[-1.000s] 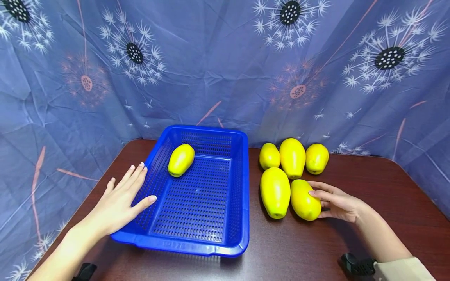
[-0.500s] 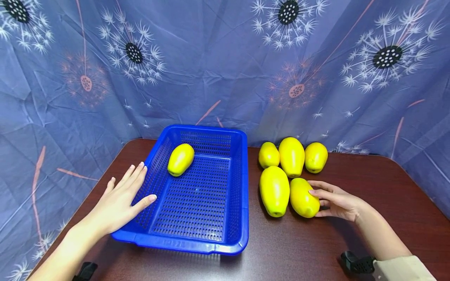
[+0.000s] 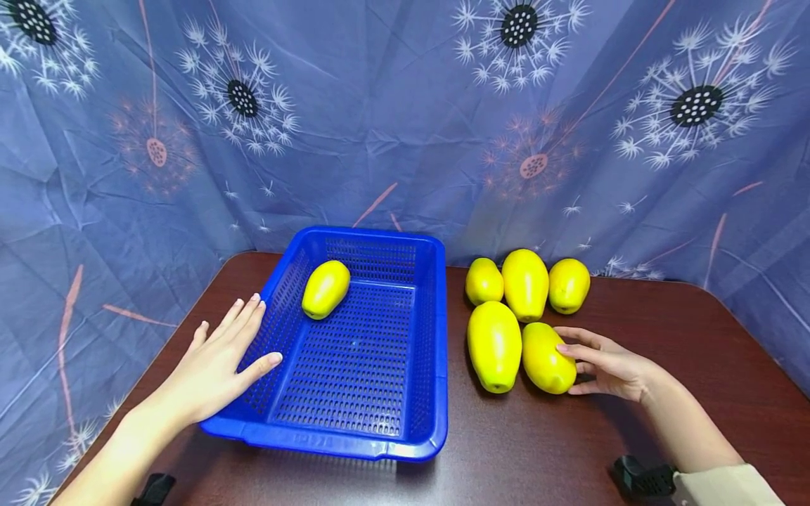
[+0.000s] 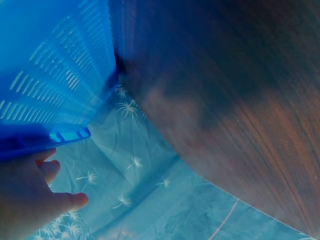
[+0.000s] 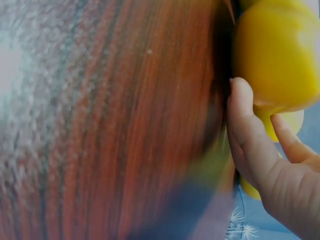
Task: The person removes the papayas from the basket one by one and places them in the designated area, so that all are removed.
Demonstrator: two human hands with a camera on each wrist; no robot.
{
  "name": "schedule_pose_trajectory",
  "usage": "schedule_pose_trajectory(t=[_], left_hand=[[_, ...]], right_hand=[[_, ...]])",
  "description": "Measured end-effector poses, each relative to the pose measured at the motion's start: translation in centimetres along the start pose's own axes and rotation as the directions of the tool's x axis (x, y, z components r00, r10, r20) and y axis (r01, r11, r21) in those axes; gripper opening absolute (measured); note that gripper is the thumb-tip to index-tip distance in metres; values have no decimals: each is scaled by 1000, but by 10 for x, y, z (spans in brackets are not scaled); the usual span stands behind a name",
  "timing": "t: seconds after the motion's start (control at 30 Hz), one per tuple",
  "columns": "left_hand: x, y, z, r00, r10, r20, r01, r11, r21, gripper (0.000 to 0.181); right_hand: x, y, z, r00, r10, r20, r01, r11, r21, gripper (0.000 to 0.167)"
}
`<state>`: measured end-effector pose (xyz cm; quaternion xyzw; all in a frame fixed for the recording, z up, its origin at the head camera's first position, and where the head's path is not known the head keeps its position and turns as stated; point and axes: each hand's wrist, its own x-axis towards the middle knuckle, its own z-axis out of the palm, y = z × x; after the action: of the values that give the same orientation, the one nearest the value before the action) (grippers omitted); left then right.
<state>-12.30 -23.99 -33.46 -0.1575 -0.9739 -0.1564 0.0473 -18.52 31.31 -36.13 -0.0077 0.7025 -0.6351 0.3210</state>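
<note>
In the head view, a papaya (image 3: 548, 358) lies at the front right of a group of yellow papayas. My right hand (image 3: 604, 365) grips its right side, with fingers and thumb spread around it; the right wrist view shows the hand (image 5: 270, 155) close against the yellow skin (image 5: 280, 55). My left hand (image 3: 211, 365) rests on the left rim of a blue perforated basket (image 3: 439, 351), fingers straight and thumb reaching over the inside. One papaya (image 3: 325, 289) lies inside, near the back left. Part of the left hand (image 4: 30, 195) shows below the rim in the left wrist view.
Next to the gripped fruit sits a larger papaya (image 3: 495, 346). Behind are a small papaya (image 3: 484, 281), a long papaya (image 3: 526, 284) and another small papaya (image 3: 569, 285). All stand on a dark brown table (image 3: 506, 450), backed by a blue dandelion-patterned cloth (image 3: 380, 105).
</note>
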Motion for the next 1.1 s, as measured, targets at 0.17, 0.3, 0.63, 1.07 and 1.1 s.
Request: schedule_pose_trajectory(t=[0.17,0.3,0.63,1.07,1.1], left_hand=[[1,-1,0,1000,-1,0,1,1000,-1,79],[1,-2,0,1000,-4,2,4,1000,1,79],[-5,-3,-1,1000,-17,15,17,1000,-5,80],[0,2,-2,1000,-6,4,6,1000,-6,80],[0,2,-2,1000,-6,3,6,1000,-6,80]], right_hand=[[-2,0,-3,1000,-10,-11,9,999,-42,60],[-3,-3,-7,998,-6,-59,2,997,-80,55],[-8,-33,-10,991,-114,-66,110,992,-62,25],[8,-91,22,988,-139,-68,139,990,-8,27],[10,-95,26,988,-142,-66,140,990,-29,29]])
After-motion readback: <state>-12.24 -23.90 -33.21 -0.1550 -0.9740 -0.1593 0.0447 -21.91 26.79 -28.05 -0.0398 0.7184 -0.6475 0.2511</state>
